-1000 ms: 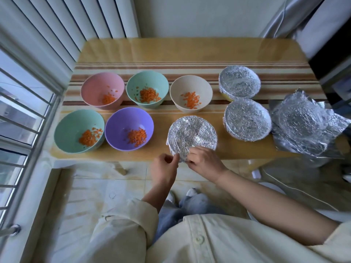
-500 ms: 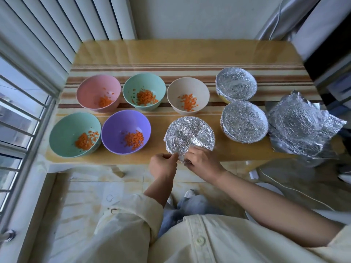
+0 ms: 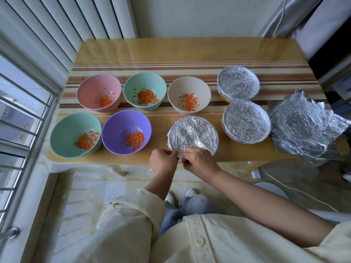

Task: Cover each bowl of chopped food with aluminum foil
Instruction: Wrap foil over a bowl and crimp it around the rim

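Silver foil-covered round bowl (image 3: 192,134), near edge of striped counter (image 3: 171,52): left grip (image 3: 163,162), right grip (image 3: 199,162) pinching foil hem (image 3: 180,153). Risk: tearing or tipping from hard pull.

Five open bowls each hold a small heap of chopped orange food (image 3: 146,96): a pink bowl (image 3: 95,88), a green bowl (image 3: 133,86) and a beige bowl (image 3: 178,90) in the back row, with a second green bowl (image 3: 64,133) and a purple bowl (image 3: 117,126) in front. To their right stand three bowls under crinkled foil: a back covered bowl (image 3: 238,83), a middle covered bowl (image 3: 246,121), and the nearest covered bowl (image 3: 192,132) by the front edge of the desk (image 3: 171,52) — its foil rim pinched by the left hand (image 3: 163,163) and right hand (image 3: 199,162). Loose foil sheets (image 3: 303,128) lie piled at the far right.
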The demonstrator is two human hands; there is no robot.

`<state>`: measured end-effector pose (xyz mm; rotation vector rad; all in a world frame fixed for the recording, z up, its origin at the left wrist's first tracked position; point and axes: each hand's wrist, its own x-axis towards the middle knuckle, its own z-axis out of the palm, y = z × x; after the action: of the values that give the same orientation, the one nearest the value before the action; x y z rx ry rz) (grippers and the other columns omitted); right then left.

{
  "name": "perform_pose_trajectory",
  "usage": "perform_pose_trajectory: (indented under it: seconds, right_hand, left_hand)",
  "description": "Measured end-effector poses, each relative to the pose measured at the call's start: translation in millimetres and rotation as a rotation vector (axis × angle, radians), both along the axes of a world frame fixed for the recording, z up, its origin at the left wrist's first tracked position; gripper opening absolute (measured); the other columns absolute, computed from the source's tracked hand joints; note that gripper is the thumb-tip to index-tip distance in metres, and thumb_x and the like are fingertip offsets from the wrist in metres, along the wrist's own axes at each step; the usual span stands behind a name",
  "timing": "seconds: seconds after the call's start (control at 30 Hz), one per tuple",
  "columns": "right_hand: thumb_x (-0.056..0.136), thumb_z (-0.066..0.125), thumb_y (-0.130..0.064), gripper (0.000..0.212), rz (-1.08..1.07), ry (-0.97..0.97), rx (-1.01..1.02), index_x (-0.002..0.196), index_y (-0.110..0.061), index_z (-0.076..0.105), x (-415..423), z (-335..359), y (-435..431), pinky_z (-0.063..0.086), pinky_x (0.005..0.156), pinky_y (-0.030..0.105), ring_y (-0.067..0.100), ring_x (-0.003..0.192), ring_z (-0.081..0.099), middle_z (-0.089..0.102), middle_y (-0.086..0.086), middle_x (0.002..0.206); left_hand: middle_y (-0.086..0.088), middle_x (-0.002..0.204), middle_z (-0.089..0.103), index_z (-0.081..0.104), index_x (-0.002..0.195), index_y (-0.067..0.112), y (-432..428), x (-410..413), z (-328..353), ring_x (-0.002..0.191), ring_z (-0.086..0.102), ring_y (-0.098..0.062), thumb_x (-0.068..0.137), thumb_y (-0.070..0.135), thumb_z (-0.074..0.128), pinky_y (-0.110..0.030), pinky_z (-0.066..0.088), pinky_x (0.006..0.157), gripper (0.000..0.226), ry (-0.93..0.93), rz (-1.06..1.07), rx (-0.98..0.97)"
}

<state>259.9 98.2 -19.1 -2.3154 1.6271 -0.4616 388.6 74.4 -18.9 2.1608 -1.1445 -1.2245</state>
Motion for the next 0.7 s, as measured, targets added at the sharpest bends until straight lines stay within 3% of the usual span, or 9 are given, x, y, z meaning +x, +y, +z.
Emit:
perform_pose_trajectory:
  seconds: [0.07, 0.2, 0.23, 0.33, 0.4, 0.53, 0.7]
  right_hand:
    - [0.051, 0.08, 0.002, 0.024, -0.012, -0.015, 0.001, 0.056, -0.01, 0.059, 0.9, 0.6, -2.7, 0.023, 0.051, 0.019, 0.022, 0.052, 0.053, 0.051, 0.003, 0.058]
    - [0.052, 0.079, 0.002, 0.023, -0.024, -0.042, 0.012, 0.058, -0.01, 0.061, 2.0, 0.1, -7.1, 0.025, 0.051, 0.019, 0.023, 0.053, 0.053, 0.051, 0.002, 0.059]
    - [0.052, 0.078, 0.002, 0.022, -0.019, -0.048, 0.015, 0.059, -0.011, 0.061, 1.8, -0.4, -7.2, 0.026, 0.05, 0.019, 0.023, 0.053, 0.053, 0.051, 0.002, 0.059]
    - [0.052, 0.078, 0.002, 0.023, -0.007, -0.047, 0.017, 0.059, -0.01, 0.061, 1.5, -1.1, -6.3, 0.026, 0.05, 0.02, 0.023, 0.053, 0.053, 0.05, 0.002, 0.059]
    - [0.054, 0.079, 0.002, 0.022, -0.004, -0.062, 0.019, 0.059, -0.009, 0.061, 1.9, -1.8, -6.4, 0.027, 0.049, 0.02, 0.023, 0.053, 0.053, 0.051, 0.003, 0.059]
    - [0.057, 0.089, -0.015, 0.028, 0.009, -0.075, 0.032, 0.067, -0.009, 0.063, -4.5, -1.7, -8.0, 0.039, 0.048, 0.025, 0.023, 0.059, 0.056, 0.054, 0.003, 0.064]
    - [0.051, 0.092, -0.018, 0.035, -0.002, -0.059, 0.047, 0.065, -0.013, 0.061, -9.6, 1.0, -2.7, 0.045, 0.051, 0.028, 0.021, 0.061, 0.058, 0.056, 0.001, 0.066]
  left_hand:
    - [-0.003, 0.064, 0.071, 0.073, 0.063, 0.013, -4.2, -1.2, 2.8, 0.069, 0.071, -0.027, 0.074, 0.033, 0.064, -0.035, 0.058, 0.068, 0.024, -0.032, -0.018, 0.005]
    - [0.004, 0.062, 0.07, 0.068, 0.066, 0.018, -1.3, -0.9, -1.0, 0.065, 0.07, -0.022, 0.066, 0.063, 0.055, -0.032, 0.057, 0.068, 0.047, -0.034, -0.029, -0.02]
    - [0.004, 0.063, 0.07, 0.067, 0.066, 0.018, -0.5, -1.0, -2.7, 0.065, 0.07, -0.023, 0.07, 0.062, 0.055, -0.033, 0.057, 0.069, 0.046, -0.065, -0.058, -0.03]
    - [-0.005, 0.064, 0.07, 0.068, 0.064, 0.013, -3.9, -2.6, -0.4, 0.069, 0.069, -0.028, 0.08, 0.034, 0.059, -0.037, 0.056, 0.071, 0.028, -0.151, -0.116, -0.043]
    - [-0.007, 0.065, 0.07, 0.07, 0.065, 0.01, -7.7, -3.2, 2.5, 0.073, 0.068, -0.027, 0.08, 0.025, 0.059, -0.032, 0.053, 0.068, 0.023, -0.192, -0.133, -0.041]
    - [-0.011, 0.067, 0.07, 0.073, 0.067, 0.008, -18.1, 0.1, 5.7, 0.075, 0.065, -0.028, 0.08, 0.023, 0.062, -0.029, 0.04, 0.06, 0.022, -0.225, -0.167, -0.037]
    - [-0.014, 0.062, 0.068, 0.071, 0.063, 0.005, -28.6, 6.0, 2.9, 0.071, 0.066, -0.03, 0.077, 0.023, 0.062, -0.033, 0.048, 0.062, 0.025, -0.244, -0.242, -0.051]
